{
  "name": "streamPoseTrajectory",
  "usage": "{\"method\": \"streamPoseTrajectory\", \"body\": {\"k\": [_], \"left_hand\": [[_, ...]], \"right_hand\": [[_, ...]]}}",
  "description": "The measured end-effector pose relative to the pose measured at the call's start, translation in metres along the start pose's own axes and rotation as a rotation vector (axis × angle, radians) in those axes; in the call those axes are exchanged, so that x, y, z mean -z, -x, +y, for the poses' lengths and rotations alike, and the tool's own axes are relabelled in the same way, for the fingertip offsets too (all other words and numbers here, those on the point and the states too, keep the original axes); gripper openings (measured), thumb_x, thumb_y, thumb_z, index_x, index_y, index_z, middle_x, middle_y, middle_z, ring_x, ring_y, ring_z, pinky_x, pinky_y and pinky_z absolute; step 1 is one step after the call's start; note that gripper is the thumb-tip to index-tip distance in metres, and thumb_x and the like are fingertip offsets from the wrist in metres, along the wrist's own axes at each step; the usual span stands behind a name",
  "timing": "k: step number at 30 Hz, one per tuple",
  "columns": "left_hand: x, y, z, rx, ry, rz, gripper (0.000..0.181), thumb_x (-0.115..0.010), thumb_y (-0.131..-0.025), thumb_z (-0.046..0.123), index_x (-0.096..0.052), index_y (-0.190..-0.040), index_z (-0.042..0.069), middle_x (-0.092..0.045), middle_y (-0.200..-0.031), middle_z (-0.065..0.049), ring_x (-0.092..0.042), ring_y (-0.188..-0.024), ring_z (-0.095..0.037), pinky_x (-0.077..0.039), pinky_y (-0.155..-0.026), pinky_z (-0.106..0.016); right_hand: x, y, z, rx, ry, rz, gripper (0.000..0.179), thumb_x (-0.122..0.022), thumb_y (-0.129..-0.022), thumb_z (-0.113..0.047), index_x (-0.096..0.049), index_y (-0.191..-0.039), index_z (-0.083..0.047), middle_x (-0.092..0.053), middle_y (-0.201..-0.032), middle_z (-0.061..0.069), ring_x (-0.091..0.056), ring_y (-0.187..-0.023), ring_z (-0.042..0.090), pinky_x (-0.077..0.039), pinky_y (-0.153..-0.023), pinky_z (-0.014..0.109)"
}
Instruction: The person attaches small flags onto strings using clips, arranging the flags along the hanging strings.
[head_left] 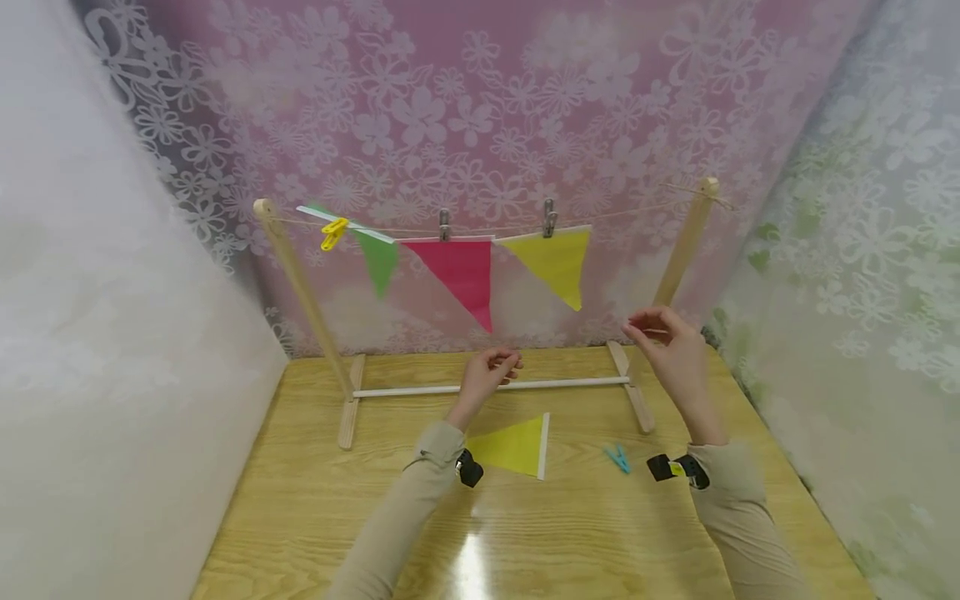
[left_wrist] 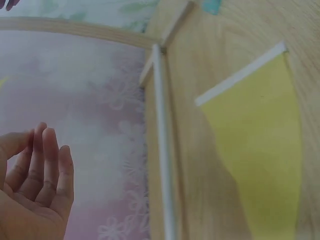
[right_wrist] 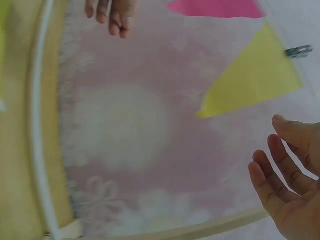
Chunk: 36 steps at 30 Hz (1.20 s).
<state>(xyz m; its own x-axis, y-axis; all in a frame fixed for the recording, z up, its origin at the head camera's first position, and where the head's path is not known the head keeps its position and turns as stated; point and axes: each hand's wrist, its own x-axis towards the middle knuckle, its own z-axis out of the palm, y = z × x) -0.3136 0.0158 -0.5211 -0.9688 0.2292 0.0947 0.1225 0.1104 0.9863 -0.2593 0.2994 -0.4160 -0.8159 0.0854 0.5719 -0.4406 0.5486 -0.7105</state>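
My left hand [head_left: 486,379] is over the white crossbar [head_left: 562,383], its fingers loosely bent and nothing visible in them. To the right, my right hand [head_left: 675,358] is raised beside the right wooden post [head_left: 684,242], fingers relaxed and holding nothing. A string between the posts carries a green pennant [head_left: 378,262] with a yellow clothespin [head_left: 333,233], a red pennant [head_left: 465,271] under a metal clip [head_left: 445,225], and a yellow pennant [head_left: 558,262] under another metal clip [head_left: 550,218]. On the table, a second yellow pennant [head_left: 513,446] lies flat near my left wrist.
A blue clothespin [head_left: 618,458] lies on the wooden table [head_left: 555,533] near my right wrist. The left post [head_left: 303,292] stands on a wooden foot [head_left: 351,408]. Flowered cloth [head_left: 450,108] hangs behind, with pale walls at both sides.
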Motion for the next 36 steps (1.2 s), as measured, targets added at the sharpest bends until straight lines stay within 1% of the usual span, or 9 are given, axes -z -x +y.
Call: {"method": "streamPoseTrajectory", "body": {"k": [4, 7, 13, 17, 19, 23, 26, 32, 36], "left_hand": [[-0.014, 0.002, -0.015, -0.011, -0.095, -0.046, 0.026, -0.064, -0.102, 0.02, -0.072, -0.118, 0.001, -0.075, -0.105, -0.016, -0.073, -0.091, -0.032, -0.064, -0.077, -0.038], [-0.023, 0.003, -0.022, -0.015, -0.19, -0.068, 0.021, -0.065, -0.102, 0.019, -0.074, -0.114, 0.004, -0.075, -0.103, -0.014, -0.073, -0.085, -0.023, -0.062, -0.072, -0.032], [-0.041, 0.002, -0.036, -0.015, -0.413, -0.117, 0.016, -0.066, -0.101, 0.021, -0.076, -0.109, 0.011, -0.074, -0.101, -0.003, -0.07, -0.09, -0.017, -0.058, -0.078, -0.029], [-0.053, 0.001, -0.048, -0.007, -0.469, -0.174, 0.015, -0.067, -0.1, 0.019, -0.075, -0.108, 0.009, -0.074, -0.102, -0.002, -0.069, -0.093, -0.02, -0.058, -0.079, -0.03], [-0.059, -0.002, -0.066, -0.026, -0.494, -0.191, 0.017, -0.068, -0.1, 0.021, -0.075, -0.109, 0.009, -0.073, -0.102, -0.001, -0.068, -0.092, -0.018, -0.058, -0.077, -0.029], [-0.065, -0.003, -0.077, -0.008, -0.561, -0.212, 0.016, -0.069, -0.099, 0.017, -0.074, -0.109, 0.006, -0.073, -0.102, -0.004, -0.068, -0.094, -0.02, -0.058, -0.079, -0.029], [-0.069, -0.001, -0.071, 0.037, -0.609, -0.225, 0.018, -0.074, -0.095, 0.011, -0.073, -0.11, 0.003, -0.073, -0.104, -0.008, -0.068, -0.096, -0.021, -0.057, -0.081, -0.03], [-0.078, -0.002, -0.069, 0.049, -0.72, -0.258, 0.03, -0.085, -0.082, 0.007, -0.073, -0.109, 0.005, -0.07, -0.102, -0.007, -0.064, -0.089, -0.017, -0.056, -0.076, -0.028], [-0.083, -0.002, -0.064, 0.042, -0.816, -0.306, 0.028, -0.087, -0.08, 0.006, -0.074, -0.106, 0.008, -0.068, -0.096, -0.003, -0.061, -0.083, -0.013, -0.053, -0.07, -0.025]], "right_hand": [[-0.006, 0.03, 0.031, -0.07, 0.051, -0.024, 0.017, -0.075, -0.093, -0.008, -0.07, -0.106, 0.002, -0.072, -0.1, 0.02, -0.059, -0.086, -0.012, -0.049, -0.077, 0.003], [-0.012, 0.053, 0.051, -0.125, 0.093, -0.072, 0.018, -0.074, -0.094, -0.011, -0.071, -0.107, 0.001, -0.073, -0.098, 0.019, -0.064, -0.086, -0.003, -0.051, -0.074, 0.004], [-0.025, 0.092, 0.088, -0.226, 0.185, -0.222, 0.021, -0.074, -0.095, -0.013, -0.07, -0.111, -0.001, -0.072, -0.101, 0.017, -0.07, -0.088, 0.031, -0.062, -0.074, 0.032], [-0.029, 0.115, 0.105, -0.331, 0.244, -0.376, 0.029, -0.073, -0.095, -0.015, -0.067, -0.118, 0.001, -0.067, -0.109, 0.021, -0.068, -0.091, 0.035, -0.06, -0.074, 0.047], [-0.03, 0.123, 0.111, -0.369, 0.282, -0.448, 0.033, -0.074, -0.095, -0.016, -0.065, -0.121, 0.002, -0.064, -0.111, 0.023, -0.066, -0.093, 0.038, -0.059, -0.075, 0.05], [-0.034, 0.134, 0.119, -0.406, 0.33, -0.527, 0.038, -0.075, -0.094, -0.017, -0.062, -0.121, 0.005, -0.063, -0.11, 0.025, -0.065, -0.096, 0.04, -0.057, -0.079, 0.055], [-0.037, 0.138, 0.121, -0.434, 0.337, -0.538, 0.042, -0.076, -0.093, -0.02, -0.06, -0.12, 0.007, -0.065, -0.104, 0.021, -0.064, -0.093, 0.036, -0.056, -0.078, 0.052], [-0.041, 0.142, 0.119, -0.503, 0.348, -0.535, 0.05, -0.08, -0.09, -0.024, -0.058, -0.12, 0.009, -0.061, -0.089, 0.011, -0.053, -0.075, 0.021, -0.048, -0.065, 0.035], [-0.043, 0.142, 0.115, -0.502, 0.389, -0.556, 0.05, -0.084, -0.084, -0.022, -0.057, -0.116, 0.007, -0.061, -0.092, 0.012, -0.054, -0.075, 0.02, -0.047, -0.064, 0.035]]}}
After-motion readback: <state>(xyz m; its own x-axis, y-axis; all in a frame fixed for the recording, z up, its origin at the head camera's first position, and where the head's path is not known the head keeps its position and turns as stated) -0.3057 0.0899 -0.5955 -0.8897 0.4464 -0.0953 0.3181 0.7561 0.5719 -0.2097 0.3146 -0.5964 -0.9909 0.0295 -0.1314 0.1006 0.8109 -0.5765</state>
